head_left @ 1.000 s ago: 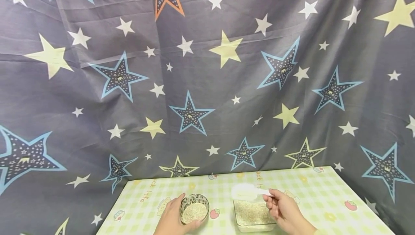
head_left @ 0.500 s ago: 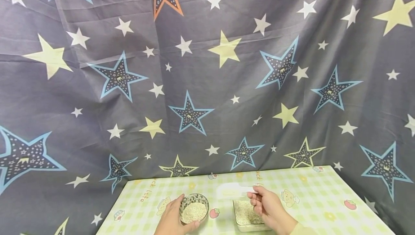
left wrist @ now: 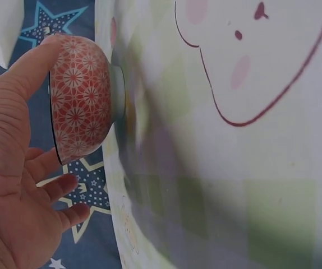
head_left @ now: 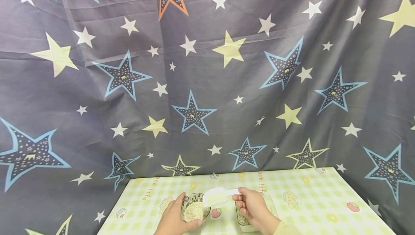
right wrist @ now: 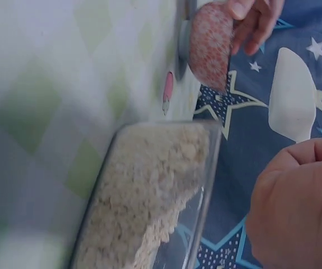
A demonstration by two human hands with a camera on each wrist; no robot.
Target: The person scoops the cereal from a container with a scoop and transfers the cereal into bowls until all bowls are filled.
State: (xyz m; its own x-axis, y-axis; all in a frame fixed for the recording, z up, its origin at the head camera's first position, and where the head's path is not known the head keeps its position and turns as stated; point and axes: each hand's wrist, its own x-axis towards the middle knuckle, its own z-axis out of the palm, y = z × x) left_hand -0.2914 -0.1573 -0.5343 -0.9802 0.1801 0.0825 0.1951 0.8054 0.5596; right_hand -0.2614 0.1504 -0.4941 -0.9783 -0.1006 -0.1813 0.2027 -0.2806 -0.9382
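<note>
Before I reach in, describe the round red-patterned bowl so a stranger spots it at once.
Below the grey star-print curtain, find the green-checked tabletop. There, the person's left grip holds the bowl. Its round shape and red floral outside set it apart from the clear rectangular container of pale flakes.

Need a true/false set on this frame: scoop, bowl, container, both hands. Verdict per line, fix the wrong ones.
1. The right hand holds the white scoop by its handle. True.
2. The left hand grips the bowl. True.
3. The bowl is plain white outside. False: it has a red and white flower pattern.
4. The clear container holds pale flakes. True.
5. The bowl is empty. False: it holds pale flakes too.
6. The white scoop is dug into the clear container. False: it is held in the air, overlapping the bowl's edge in the head view.
</note>
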